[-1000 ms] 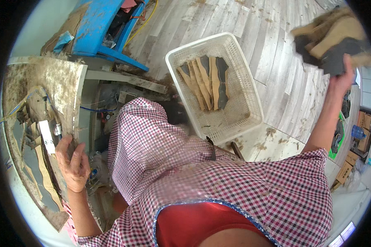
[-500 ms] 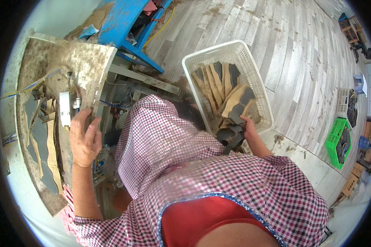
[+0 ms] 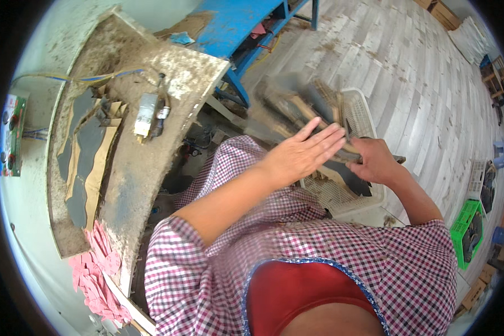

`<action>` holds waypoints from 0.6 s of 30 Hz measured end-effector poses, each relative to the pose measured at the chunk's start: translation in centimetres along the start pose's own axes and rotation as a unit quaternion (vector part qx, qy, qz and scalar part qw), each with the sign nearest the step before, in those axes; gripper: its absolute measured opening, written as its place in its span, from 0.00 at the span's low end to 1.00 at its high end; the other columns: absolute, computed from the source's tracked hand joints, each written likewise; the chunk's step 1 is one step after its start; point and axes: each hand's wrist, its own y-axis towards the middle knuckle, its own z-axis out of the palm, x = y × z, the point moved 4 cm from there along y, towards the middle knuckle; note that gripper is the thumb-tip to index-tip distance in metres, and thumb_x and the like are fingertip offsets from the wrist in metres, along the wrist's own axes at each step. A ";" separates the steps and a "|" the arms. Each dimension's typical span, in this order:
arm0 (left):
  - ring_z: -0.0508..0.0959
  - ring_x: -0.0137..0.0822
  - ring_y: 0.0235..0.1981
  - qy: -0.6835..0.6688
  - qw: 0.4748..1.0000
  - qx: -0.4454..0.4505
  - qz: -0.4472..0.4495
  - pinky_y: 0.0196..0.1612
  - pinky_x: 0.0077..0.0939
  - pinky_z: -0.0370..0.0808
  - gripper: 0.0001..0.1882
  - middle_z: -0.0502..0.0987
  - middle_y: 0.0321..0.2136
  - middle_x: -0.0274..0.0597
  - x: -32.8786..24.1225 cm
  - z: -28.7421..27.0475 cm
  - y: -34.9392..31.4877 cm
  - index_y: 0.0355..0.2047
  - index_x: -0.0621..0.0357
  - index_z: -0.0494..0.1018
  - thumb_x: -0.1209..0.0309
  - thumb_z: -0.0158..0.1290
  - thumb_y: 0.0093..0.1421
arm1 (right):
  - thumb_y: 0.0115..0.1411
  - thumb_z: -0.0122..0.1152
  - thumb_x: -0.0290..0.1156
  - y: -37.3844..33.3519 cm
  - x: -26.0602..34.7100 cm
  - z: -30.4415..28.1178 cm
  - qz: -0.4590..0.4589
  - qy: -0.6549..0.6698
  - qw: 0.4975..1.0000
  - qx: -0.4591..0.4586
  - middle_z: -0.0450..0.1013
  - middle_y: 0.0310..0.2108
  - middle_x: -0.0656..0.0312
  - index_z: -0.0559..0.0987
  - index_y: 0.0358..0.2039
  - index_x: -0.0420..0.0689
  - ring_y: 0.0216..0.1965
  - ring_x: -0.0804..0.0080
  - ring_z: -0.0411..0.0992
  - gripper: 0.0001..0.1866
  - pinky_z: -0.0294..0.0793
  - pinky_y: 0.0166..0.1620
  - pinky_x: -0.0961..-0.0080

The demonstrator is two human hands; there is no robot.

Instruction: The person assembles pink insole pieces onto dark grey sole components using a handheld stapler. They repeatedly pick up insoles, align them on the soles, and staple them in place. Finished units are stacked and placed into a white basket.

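The right hand (image 3: 375, 159) has its thumb and fingers closed on the near right end of a bundle of tan and black pieces (image 3: 305, 109), which is blurred and held above a white basket (image 3: 357, 109). The left hand (image 3: 299, 159) is flat, its fingers straight and nearly together, over the near side of the bundle; whether it presses on it cannot be told. More tan and black pieces show low in the near part of the basket. On the left, a dusty bench (image 3: 129, 185) carries tan and black strips (image 3: 87, 162) and, just right of them, a metal device (image 3: 145, 115). Pink pieces (image 3: 98, 280) hang at the bench's near end. A green crate (image 3: 461, 224) stands well apart on the right.
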 end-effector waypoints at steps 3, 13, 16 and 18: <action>0.63 0.43 0.64 0.058 0.998 -0.024 -0.010 0.70 0.48 0.48 0.37 0.66 0.59 0.52 0.7 0.0 1.2 0.62 0.67 0.59 0.76 0.55 0.50 | 0.41 0.64 0.27 1.5 3.6 -0.6 -0.129 -0.033 0.991 0.002 0.73 0.26 0.55 0.74 0.37 0.40 0.30 0.55 0.74 0.20 0.72 0.35 0.60; 0.80 0.52 0.32 -0.088 0.910 -0.045 -0.403 0.40 0.40 0.77 0.20 0.80 0.27 0.51 8.2 0.2 1.1 0.30 0.63 0.78 0.63 0.69 0.40 | 0.44 0.70 0.33 5.7 5.8 -7.0 -0.169 -0.246 0.933 -0.199 0.66 0.56 0.43 0.67 0.58 0.40 0.61 0.47 0.63 0.40 0.62 0.63 0.59; 0.82 0.43 0.33 -0.267 0.799 -0.026 -0.538 0.41 0.34 0.77 0.23 0.82 0.31 0.49 11.0 -1.8 0.6 0.37 0.65 0.79 0.64 0.69 0.43 | 0.45 0.74 0.39 3.7 2.3 -6.7 0.036 0.062 0.948 -0.311 0.49 0.68 0.43 0.51 0.68 0.39 0.70 0.50 0.49 0.55 0.47 0.70 0.59; 0.82 0.35 0.34 -0.430 0.724 -0.071 -0.534 0.38 0.29 0.79 0.22 0.82 0.33 0.48 11.7 -1.4 0.9 0.40 0.68 0.78 0.67 0.68 0.46 | 0.49 0.72 0.39 3.0 -0.9 -0.8 0.132 0.266 0.932 -0.206 0.51 0.68 0.45 0.49 0.69 0.36 0.69 0.54 0.51 0.54 0.50 0.69 0.61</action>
